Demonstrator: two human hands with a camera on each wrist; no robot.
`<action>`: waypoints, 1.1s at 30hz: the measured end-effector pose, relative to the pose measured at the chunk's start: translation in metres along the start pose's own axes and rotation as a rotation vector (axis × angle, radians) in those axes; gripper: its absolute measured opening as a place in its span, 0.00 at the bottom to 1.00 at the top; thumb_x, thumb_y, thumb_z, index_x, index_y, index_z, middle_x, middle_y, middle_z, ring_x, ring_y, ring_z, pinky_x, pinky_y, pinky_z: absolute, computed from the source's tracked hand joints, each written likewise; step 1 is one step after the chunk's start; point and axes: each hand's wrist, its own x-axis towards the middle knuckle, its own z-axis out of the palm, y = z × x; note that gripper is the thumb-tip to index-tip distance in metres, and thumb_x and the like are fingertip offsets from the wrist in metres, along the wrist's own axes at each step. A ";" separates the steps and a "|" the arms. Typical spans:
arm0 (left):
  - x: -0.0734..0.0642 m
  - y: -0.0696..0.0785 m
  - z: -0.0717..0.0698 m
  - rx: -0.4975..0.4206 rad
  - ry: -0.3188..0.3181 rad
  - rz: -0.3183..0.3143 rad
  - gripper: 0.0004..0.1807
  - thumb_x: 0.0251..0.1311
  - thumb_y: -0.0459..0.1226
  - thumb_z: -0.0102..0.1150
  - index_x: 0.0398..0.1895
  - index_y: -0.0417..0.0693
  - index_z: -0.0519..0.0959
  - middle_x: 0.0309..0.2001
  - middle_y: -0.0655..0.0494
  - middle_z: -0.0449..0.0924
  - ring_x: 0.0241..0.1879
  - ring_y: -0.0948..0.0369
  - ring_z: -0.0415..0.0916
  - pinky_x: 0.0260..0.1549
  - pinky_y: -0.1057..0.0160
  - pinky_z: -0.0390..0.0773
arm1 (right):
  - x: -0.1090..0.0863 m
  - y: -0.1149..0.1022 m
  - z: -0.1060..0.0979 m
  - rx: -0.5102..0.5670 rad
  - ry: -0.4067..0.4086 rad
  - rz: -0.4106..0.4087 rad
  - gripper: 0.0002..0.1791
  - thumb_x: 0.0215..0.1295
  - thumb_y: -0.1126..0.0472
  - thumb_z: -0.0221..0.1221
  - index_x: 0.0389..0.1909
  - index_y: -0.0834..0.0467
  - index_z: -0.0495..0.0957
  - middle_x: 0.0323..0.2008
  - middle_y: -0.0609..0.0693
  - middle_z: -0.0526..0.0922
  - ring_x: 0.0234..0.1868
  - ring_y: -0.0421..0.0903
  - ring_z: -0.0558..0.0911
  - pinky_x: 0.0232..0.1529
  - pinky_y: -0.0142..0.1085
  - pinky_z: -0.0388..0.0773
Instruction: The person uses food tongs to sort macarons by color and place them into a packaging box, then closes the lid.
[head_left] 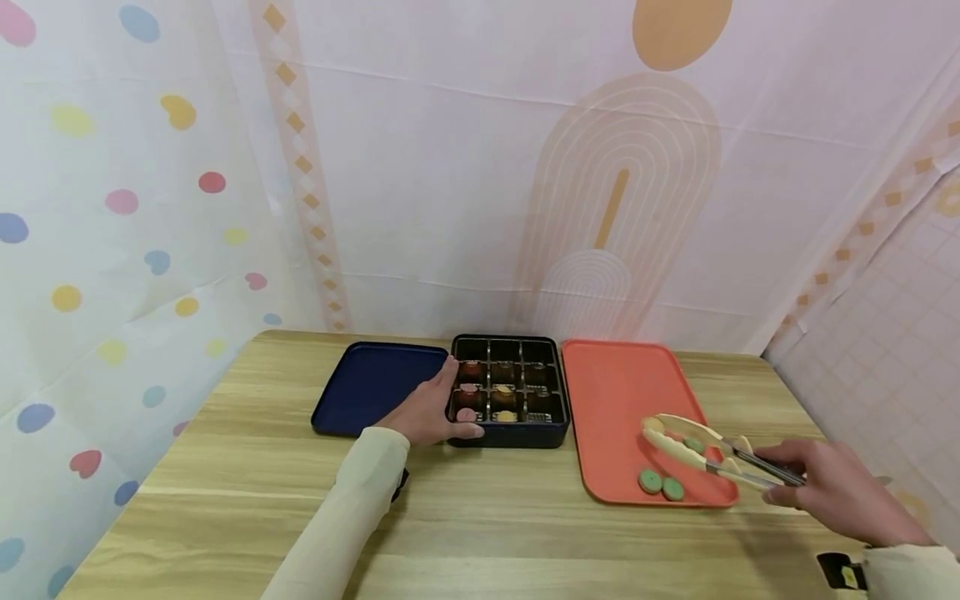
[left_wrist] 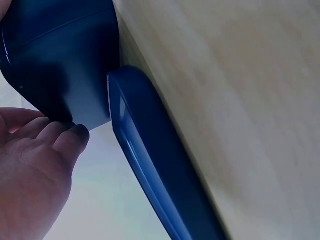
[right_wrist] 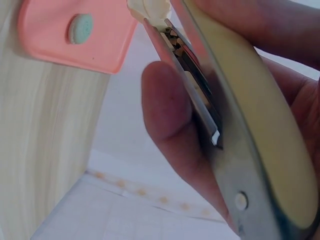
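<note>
A dark blue box (head_left: 522, 435) has a black divided insert holding pink, reddish and yellow macarons in its left and middle columns. My left hand (head_left: 431, 410) holds the box's near left corner, fingers along the left side and thumb at the front. In the left wrist view, bent fingertips touch the box's wall (left_wrist: 75, 65). My right hand (head_left: 832, 487) grips cream-tipped metal tongs (head_left: 765, 468) over the coral tray (head_left: 615, 392). A yellowish macaron (head_left: 652, 425) shows at the tong tips; whether they squeeze it I cannot tell. Green macarons (head_left: 650, 481) lie on the tray below.
A dark blue lid (head_left: 375, 383) lies left of the box, close against it. The coral tray stands just right of the box. Patterned cloth (head_left: 420, 183) hangs behind the wooden table (head_left: 480, 533) and along both sides.
</note>
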 end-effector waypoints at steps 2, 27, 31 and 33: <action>0.001 0.001 0.002 -0.004 -0.003 0.007 0.68 0.54 0.64 0.68 0.82 0.49 0.32 0.83 0.47 0.35 0.80 0.42 0.47 0.73 0.39 0.60 | 0.000 0.000 -0.001 0.000 0.010 -0.004 0.30 0.48 0.58 0.76 0.52 0.68 0.84 0.37 0.48 0.88 0.32 0.34 0.80 0.29 0.29 0.73; 0.004 0.002 -0.001 0.024 -0.008 0.022 0.67 0.54 0.63 0.68 0.82 0.47 0.35 0.83 0.50 0.31 0.80 0.43 0.49 0.74 0.41 0.61 | 0.031 -0.038 0.002 0.082 0.107 -0.128 0.28 0.47 0.62 0.76 0.52 0.66 0.84 0.31 0.42 0.84 0.27 0.28 0.71 0.27 0.28 0.69; 0.002 -0.001 -0.001 0.009 -0.007 0.006 0.68 0.54 0.63 0.69 0.82 0.47 0.34 0.83 0.49 0.33 0.79 0.43 0.50 0.73 0.40 0.62 | 0.039 -0.050 0.002 0.122 0.098 -0.143 0.29 0.49 0.61 0.76 0.53 0.66 0.84 0.29 0.42 0.82 0.27 0.29 0.72 0.27 0.29 0.69; 0.002 -0.002 -0.001 0.008 -0.005 0.000 0.68 0.54 0.63 0.69 0.82 0.47 0.34 0.83 0.48 0.35 0.79 0.42 0.51 0.72 0.40 0.63 | 0.043 -0.055 0.002 0.126 0.103 -0.152 0.28 0.49 0.60 0.76 0.53 0.65 0.84 0.27 0.41 0.81 0.26 0.30 0.72 0.27 0.29 0.67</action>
